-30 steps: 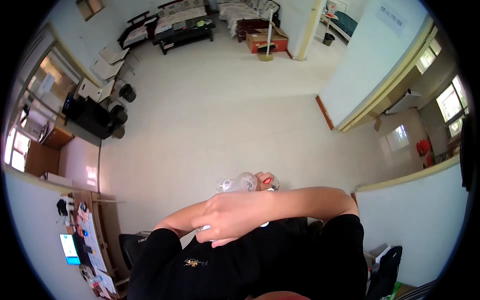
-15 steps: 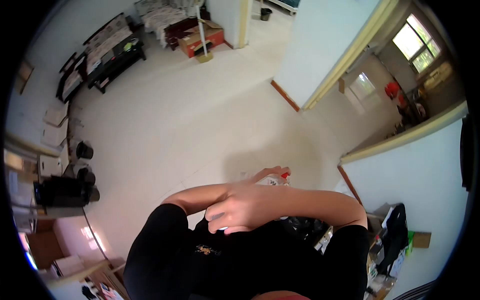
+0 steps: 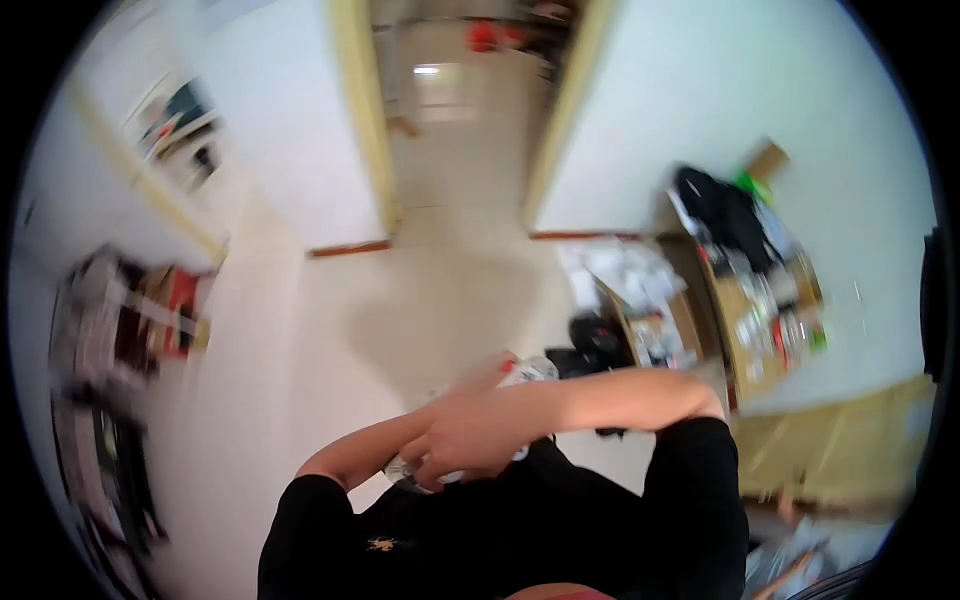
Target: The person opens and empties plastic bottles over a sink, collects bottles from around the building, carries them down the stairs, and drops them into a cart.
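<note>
My forearms cross in front of my chest, the right one passing over the left. Blurred by motion, my left hand (image 3: 485, 376) reaches out to the right, closed on a white thing with dark markings (image 3: 532, 371). A small red part shows at its fingertips. My right hand (image 3: 470, 442) lies to the left, near my black shirt, with fingers curled round a clear, shiny thing (image 3: 402, 473). Most of that thing is hidden by the fingers, so its kind cannot be made out.
Black bags (image 3: 590, 345) lie on the floor at right, beside a cardboard box (image 3: 683, 325) and white papers (image 3: 630, 270). A cluttered table (image 3: 755, 370) stands against the right wall. Ahead, a doorway (image 3: 455, 190) opens between walls. A red box (image 3: 182, 305) is at left.
My view has swung to the right, bringing the doorway to the middle and more of the cluttered table into sight. Both hands remain crossed and closed on their things.
</note>
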Demonstrator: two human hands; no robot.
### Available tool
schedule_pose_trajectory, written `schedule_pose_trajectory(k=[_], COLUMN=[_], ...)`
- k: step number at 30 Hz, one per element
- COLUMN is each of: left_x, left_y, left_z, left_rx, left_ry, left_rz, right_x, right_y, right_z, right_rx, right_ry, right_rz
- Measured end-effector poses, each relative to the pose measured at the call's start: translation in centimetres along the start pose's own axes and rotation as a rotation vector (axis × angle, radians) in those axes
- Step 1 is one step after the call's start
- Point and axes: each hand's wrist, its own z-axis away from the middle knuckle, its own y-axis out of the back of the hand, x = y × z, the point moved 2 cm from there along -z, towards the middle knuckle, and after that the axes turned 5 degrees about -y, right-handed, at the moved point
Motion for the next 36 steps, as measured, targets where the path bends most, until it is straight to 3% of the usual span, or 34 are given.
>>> schedule_pose_trajectory(k=[2,9,16,18,19,22,25,26,28,31,32,36], left_x=[-2.0,9.6,12.7,11.9,13.0,15.2,14.9,14.0,13.5,14.1,14.4,14.9], left_y=[-1.1,-6.2,-11.1,-12.4,-12.5,-11.8,-9.9,-9.2,-7.7,-5.6,-4.5,-1.7], left_z=[-4.0,-14.8,-22.0,-24.3,-25.1,-27.9,-32.5,-34.7,-38.4,-43.3,-44.9,-50.0], left_rx=[-0.085,-0.453,-0.751,-0.817,-0.841,-0.935,-1.005,-0.982,-0.939,-0.890,-0.889,-0.870], left_ry=[-0.059,-0.286,-0.450,-0.452,-0.489,-0.644,-0.827,-0.841,-0.863,-0.933,-0.948,-0.968], left_rz=[0.048,-0.349,-0.260,-0.300,-0.328,-0.466,-0.571,-0.489,-0.431,-0.511,-0.505,-0.440], right_x=[1.2,3.4,5.1,6.7,6.8,5.2,6.0,6.4,7.1,10.7,12.5,18.3], right_y=[0.8,1.8,1.8,0.6,0.7,3.1,4.8,5.3,6.1,6.3,5.8,6.7], right_z=[2.9,13.7,21.0,23.0,24.3,28.5,33.4,34.9,37.0,37.3,36.2,35.1], right_rx=[0.101,0.372,0.506,0.743,0.859,1.033,1.117,1.098,1.023,0.858,0.877,1.013], right_ry=[-0.064,-0.236,-0.441,-0.408,-0.391,-0.619,-0.692,-0.684,-0.647,-0.088,0.144,0.430], right_rz=[0.032,0.063,0.008,0.015,0.022,0.050,0.143,-0.135,-0.689,-1.187,-1.131,-1.063])
